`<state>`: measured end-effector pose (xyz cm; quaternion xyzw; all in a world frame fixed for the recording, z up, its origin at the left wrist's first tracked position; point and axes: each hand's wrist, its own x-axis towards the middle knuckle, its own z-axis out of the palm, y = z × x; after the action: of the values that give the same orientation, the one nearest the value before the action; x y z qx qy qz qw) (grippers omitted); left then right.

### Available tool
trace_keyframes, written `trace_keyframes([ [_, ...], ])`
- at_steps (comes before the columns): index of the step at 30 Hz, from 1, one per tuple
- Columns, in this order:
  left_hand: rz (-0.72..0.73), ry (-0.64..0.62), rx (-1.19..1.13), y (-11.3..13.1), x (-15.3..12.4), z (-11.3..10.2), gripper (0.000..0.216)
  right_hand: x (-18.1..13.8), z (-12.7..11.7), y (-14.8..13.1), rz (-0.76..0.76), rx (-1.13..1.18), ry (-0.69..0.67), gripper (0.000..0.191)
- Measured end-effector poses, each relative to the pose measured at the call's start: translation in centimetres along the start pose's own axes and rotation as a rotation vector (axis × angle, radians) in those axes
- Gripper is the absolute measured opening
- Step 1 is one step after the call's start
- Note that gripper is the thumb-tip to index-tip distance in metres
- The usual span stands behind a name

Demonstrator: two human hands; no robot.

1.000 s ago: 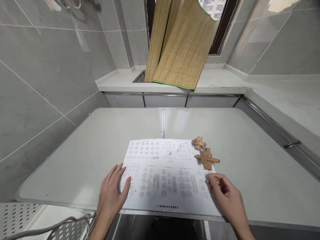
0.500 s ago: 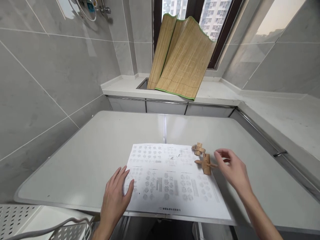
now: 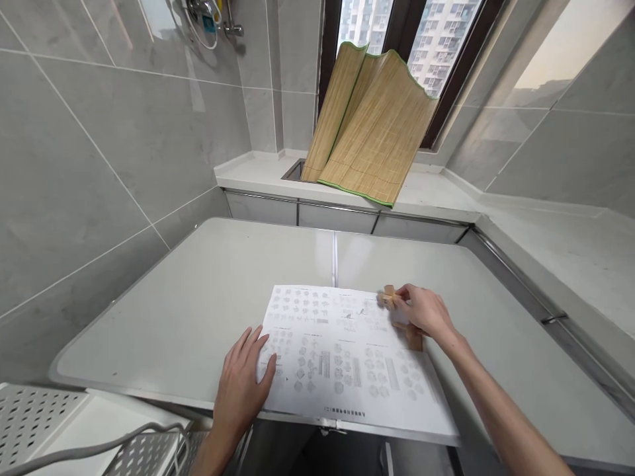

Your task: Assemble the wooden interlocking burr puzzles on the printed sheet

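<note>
My left hand (image 3: 244,373) lies with its fingers spread over the left edge of a printed paper sheet (image 3: 347,400). The sheet carries rows of small grey diagrams, and its heading appears upside down. At the sheet's upper right corner, my right hand (image 3: 425,311) pinches a small cross-shaped wooden interlocking puzzle (image 3: 388,295) between thumb and fingers. Just below that hand is a second, larger wooden puzzle (image 3: 415,338), partly covered by the fingers.
Both puzzles and the sheet are on a pale folding table (image 3: 238,264) with a centre seam. Behind it, a bamboo mat (image 3: 377,132) leans at the window over a white ledge (image 3: 253,170). A white perforated rack (image 3: 40,423) with a grey hose stands at lower left.
My right hand has moved left from beside the larger puzzle and closed on the smaller one. My left hand stays on the sheet. The camera view has shifted slightly.
</note>
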<state>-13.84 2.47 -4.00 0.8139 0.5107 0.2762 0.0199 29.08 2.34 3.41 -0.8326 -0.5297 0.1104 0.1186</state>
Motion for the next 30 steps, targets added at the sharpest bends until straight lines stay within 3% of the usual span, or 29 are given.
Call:
trace_keyframes([
  [3,-0.01,0.061,-0.078,0.9,0.3,-0.6,0.033,-2.4,-0.2,-2.1,-0.142,0.174,0.101,0.026],
  [6,-0.064,0.083,-0.288,3.7,1.1,-1.7,0.028,-5.9,-0.3,-4.8,-0.226,0.436,0.045,0.029],
  [10,-0.286,-0.212,-0.761,8.2,2.8,-2.4,0.044,-10.5,0.2,-8.1,-0.28,0.711,-0.113,0.03],
  [13,-0.295,-0.44,-1.082,10.3,3.6,-2.1,0.062,-12.8,1.3,-9.5,-0.243,0.868,-0.192,0.031],
  [15,-0.293,-0.507,-1.203,10.8,3.7,-1.9,0.062,-13.8,2.2,-9.9,-0.205,0.961,-0.225,0.032],
  [19,-0.325,-0.525,-1.274,10.8,3.4,-1.7,0.058,-14.7,3.2,-9.5,-0.152,1.128,-0.328,0.038],
  [25,-0.244,-0.63,-1.223,10.0,3.8,-3.2,0.069,-14.4,3.4,-8.2,-0.205,1.312,-0.817,0.047],
  [27,-0.195,-0.648,-1.167,9.9,4.1,-3.9,0.069,-14.4,3.4,-8.1,-0.23,1.329,-0.846,0.043],
  [30,-0.144,-0.63,-1.077,9.9,4.4,-4.7,0.063,-14.6,3.6,-8.4,-0.232,1.299,-0.717,0.034],
])
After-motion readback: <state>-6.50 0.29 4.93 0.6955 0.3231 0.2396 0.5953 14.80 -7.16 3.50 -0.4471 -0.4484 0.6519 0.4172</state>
